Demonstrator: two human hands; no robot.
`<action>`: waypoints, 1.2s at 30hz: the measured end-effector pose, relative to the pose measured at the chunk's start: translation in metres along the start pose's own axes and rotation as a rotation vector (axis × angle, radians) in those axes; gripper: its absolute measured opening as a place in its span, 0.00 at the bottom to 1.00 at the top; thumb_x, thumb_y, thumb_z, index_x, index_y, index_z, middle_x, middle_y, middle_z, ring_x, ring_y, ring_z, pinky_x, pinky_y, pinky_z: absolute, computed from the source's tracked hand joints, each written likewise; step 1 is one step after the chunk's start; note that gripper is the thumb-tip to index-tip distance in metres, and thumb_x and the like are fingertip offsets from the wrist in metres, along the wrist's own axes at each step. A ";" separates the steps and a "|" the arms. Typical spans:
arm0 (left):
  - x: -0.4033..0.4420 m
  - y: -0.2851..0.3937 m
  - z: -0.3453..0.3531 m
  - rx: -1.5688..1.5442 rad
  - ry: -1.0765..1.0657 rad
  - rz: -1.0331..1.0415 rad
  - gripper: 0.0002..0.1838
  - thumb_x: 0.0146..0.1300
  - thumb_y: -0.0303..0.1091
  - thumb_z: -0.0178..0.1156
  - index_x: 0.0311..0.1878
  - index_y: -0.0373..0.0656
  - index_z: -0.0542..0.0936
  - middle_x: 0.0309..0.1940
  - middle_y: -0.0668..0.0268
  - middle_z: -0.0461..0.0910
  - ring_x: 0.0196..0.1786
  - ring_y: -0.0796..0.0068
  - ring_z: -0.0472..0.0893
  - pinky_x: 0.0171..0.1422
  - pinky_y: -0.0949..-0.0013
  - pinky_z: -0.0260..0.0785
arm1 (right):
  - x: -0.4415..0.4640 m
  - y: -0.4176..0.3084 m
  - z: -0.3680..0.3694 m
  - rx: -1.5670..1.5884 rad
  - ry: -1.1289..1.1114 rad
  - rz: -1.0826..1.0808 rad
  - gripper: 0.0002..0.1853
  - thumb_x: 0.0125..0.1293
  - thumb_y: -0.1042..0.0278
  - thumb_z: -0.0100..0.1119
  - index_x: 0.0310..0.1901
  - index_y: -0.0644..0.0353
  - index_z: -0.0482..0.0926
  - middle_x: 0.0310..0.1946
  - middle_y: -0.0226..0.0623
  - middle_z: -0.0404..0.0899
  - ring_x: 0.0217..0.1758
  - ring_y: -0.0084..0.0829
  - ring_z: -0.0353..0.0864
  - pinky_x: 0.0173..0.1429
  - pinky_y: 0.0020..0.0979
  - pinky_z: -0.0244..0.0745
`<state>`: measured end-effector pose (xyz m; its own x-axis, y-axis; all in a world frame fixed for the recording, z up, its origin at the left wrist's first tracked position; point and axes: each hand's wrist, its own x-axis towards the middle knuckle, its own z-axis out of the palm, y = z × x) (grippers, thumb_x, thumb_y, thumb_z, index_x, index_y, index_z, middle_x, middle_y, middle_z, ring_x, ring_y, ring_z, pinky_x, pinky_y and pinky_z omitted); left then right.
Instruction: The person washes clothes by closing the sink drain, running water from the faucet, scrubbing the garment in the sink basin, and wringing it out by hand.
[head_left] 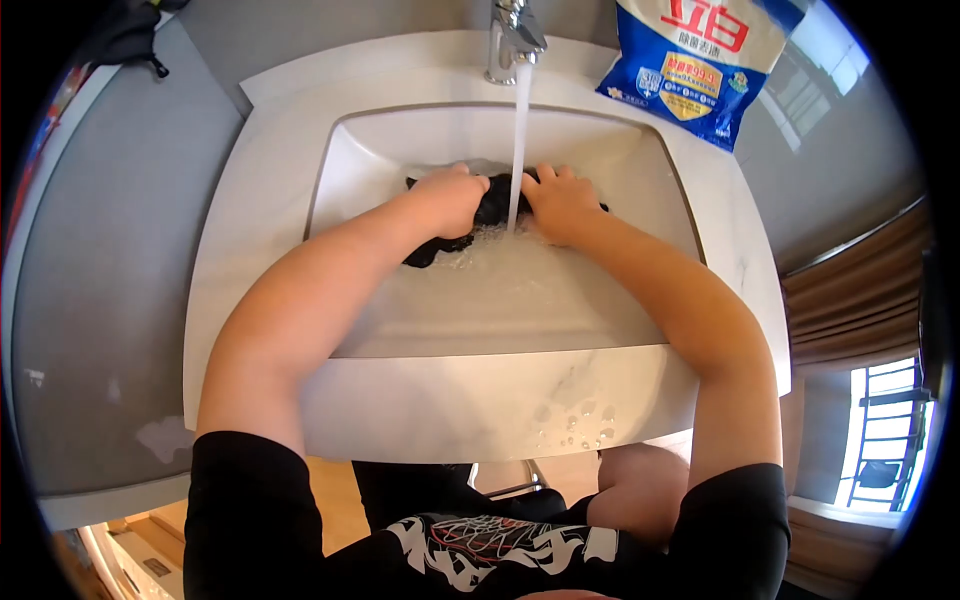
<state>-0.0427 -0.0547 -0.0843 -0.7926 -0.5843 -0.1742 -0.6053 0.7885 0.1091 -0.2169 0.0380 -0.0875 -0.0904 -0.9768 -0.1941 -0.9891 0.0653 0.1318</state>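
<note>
A black cloth [492, 205] lies wet in the white sink basin [440, 325], partly under both hands. My left hand [452, 200] is closed on its left part, with the fingers curled over it. On the right part of the cloth rests my right hand [560, 203], its fingers bent and pressed on the fabric. Water runs in a stream [520, 130] from the chrome faucet [516, 40] and falls between the two hands. Shallow water covers the basin floor around the cloth.
A blue and white detergent bag [690, 75] stands on the back right of the counter [250, 190]. Water drops dot the counter's front edge. A brown curtain [860, 290] hangs at the right, and a black object [120, 40] hangs at the upper left.
</note>
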 end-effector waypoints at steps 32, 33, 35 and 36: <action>-0.021 0.020 -0.042 -0.038 0.191 0.023 0.17 0.62 0.30 0.57 0.54 0.40 0.83 0.57 0.54 0.81 0.60 0.52 0.80 0.61 0.51 0.73 | -0.225 -0.022 -0.044 0.282 0.194 -0.113 0.23 0.71 0.45 0.49 0.43 0.58 0.81 0.37 0.40 0.83 0.46 0.46 0.79 0.53 0.45 0.68; -0.023 0.019 -0.043 -0.116 0.250 0.089 0.17 0.62 0.29 0.57 0.53 0.39 0.83 0.57 0.53 0.81 0.59 0.53 0.81 0.60 0.54 0.74 | -0.225 -0.022 -0.043 0.285 0.202 -0.109 0.23 0.71 0.44 0.48 0.43 0.57 0.81 0.37 0.41 0.83 0.46 0.46 0.79 0.54 0.45 0.68; -0.021 0.019 -0.052 0.011 0.098 0.100 0.16 0.61 0.27 0.57 0.51 0.39 0.84 0.56 0.53 0.82 0.58 0.53 0.81 0.58 0.57 0.76 | -0.226 -0.022 -0.043 0.290 0.212 -0.111 0.23 0.71 0.44 0.48 0.42 0.57 0.81 0.38 0.41 0.83 0.47 0.46 0.79 0.54 0.45 0.68; -0.020 0.016 -0.056 0.072 0.020 0.098 0.16 0.60 0.26 0.57 0.51 0.40 0.84 0.56 0.53 0.82 0.57 0.53 0.81 0.56 0.58 0.77 | -0.227 -0.023 -0.043 0.292 0.219 -0.110 0.24 0.71 0.43 0.47 0.42 0.57 0.82 0.37 0.42 0.83 0.47 0.46 0.79 0.54 0.45 0.68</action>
<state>-0.0405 -0.0405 -0.0243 -0.8497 -0.5065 -0.1469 -0.5181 0.8536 0.0540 -0.1690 0.2493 -0.0047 0.0135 -0.9996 0.0250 -0.9858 -0.0175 -0.1673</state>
